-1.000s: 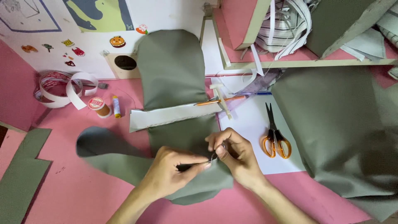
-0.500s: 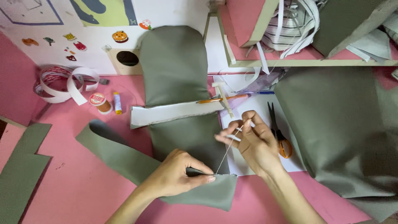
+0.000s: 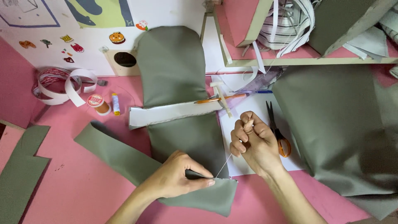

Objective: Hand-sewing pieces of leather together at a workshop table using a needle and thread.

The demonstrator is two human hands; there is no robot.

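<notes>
A long olive-green fabric piece (image 3: 174, 79) lies down the middle of the pink table, with a white strip (image 3: 166, 114) stitched across it. My left hand (image 3: 176, 180) pinches the fabric's lower seam edge flat near the front. My right hand (image 3: 255, 143) is raised to the right of it, fingers closed on a needle, and a taut thread (image 3: 224, 164) runs from it down to the seam by my left fingertips.
Orange-handled scissors (image 3: 278, 132) lie on white paper just right of my right hand. An orange tool (image 3: 215, 99) rests on the strip. Thread spool (image 3: 98, 103), small tube (image 3: 116, 103) and tape roll (image 3: 62, 85) sit at left. Green fabric (image 3: 331, 124) fills the right; a green offcut (image 3: 20, 174) lies at left.
My right hand has pulled the needle up and to the right, away from the seam, drawing the thread out longer. My left hand stayed on the fabric's seam edge.
</notes>
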